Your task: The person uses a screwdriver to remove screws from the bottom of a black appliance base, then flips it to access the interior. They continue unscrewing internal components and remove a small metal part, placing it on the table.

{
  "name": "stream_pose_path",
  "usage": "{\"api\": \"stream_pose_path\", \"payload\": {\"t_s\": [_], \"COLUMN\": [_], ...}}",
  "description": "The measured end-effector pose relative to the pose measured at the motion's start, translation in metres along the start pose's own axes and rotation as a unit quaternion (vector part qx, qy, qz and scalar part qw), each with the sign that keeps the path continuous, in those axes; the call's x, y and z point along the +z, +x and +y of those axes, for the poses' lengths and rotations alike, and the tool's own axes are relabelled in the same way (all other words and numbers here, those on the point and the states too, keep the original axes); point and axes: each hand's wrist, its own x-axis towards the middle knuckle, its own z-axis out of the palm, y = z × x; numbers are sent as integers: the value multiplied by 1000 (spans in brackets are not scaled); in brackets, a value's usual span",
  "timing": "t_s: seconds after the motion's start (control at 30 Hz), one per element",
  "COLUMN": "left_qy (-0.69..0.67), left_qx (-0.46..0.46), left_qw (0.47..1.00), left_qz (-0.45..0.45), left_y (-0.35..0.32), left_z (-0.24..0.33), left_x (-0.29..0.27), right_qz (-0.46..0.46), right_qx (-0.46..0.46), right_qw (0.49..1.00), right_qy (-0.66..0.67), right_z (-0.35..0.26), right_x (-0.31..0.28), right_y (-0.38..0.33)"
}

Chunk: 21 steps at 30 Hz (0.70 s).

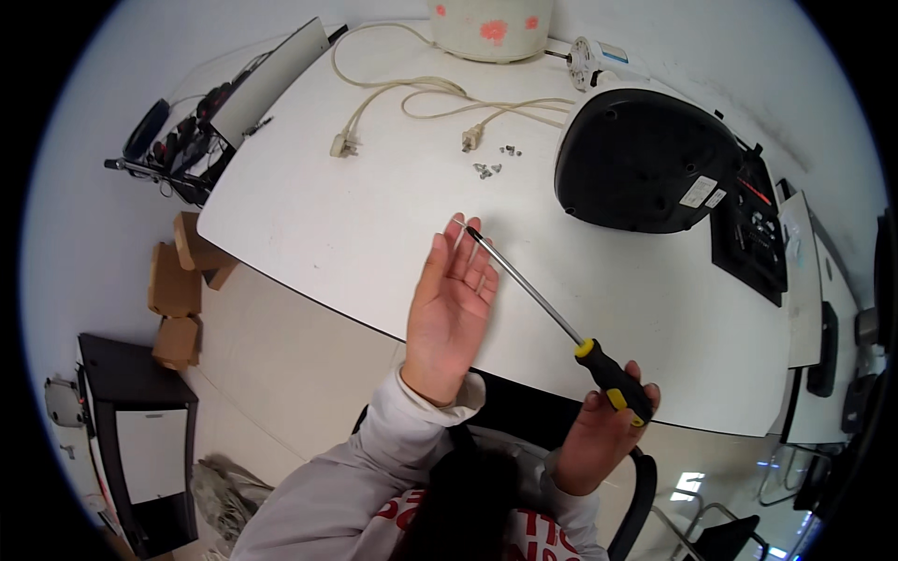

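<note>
Because it bears nearly everything else, one white table [318, 210] heads the list. Item: one base [636, 159], black on the face that shows, with two pale labels, at the table's right. Item: one tub [491, 33], pale with red marks, at the far edge. Item: one case [748, 248], black, holding small parts, right of the base. Item: one motor [599, 64], white, its shaft pointing toward the tub. Item: cords [463, 93], cream, looped across the far side, with two plugs [471, 138]. Item: one screwdriver [538, 290], black and yellow handle, slanting between the hands over the near part of the table. Item: screws [485, 171], loose, in two small clusters near the plugs. Item: one sliver [458, 222] by the screwdriver's tip (perhaps a screw; too small to tell).

Risks, as judged: the sliver could drop and roll if the tip tilts or the fingers part; the loose screws could scatter if a sleeve or cord drags through them.

Pose: the left hand [454, 313] is palm up, fingers loosely spread, gripping nothing plainly visible; contact with the tip cannot be told. The right hand [603, 435], lower and nearer the body, grasps the handle.
</note>
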Motion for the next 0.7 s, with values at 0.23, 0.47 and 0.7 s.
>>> {"api": "stream_pose_path", "payload": {"t_s": [0.23, 0.47, 0.7], "left_qy": [0, 21, 32], "left_qx": [-8, -8, 17], "left_qw": [1000, 998, 998], "left_qz": [-17, -55, -52], "left_y": [7, 14, 11], "left_z": [9, 20, 18], "left_x": [1, -7, -6], "right_qz": [-18, -8, -53], "right_qx": [28, 80, 67], "right_qw": [999, 996, 995], "right_qy": [6, 33, 48], "right_z": [5, 11, 11], "right_x": [8, 8, -2], "right_y": [4, 5, 6]}}
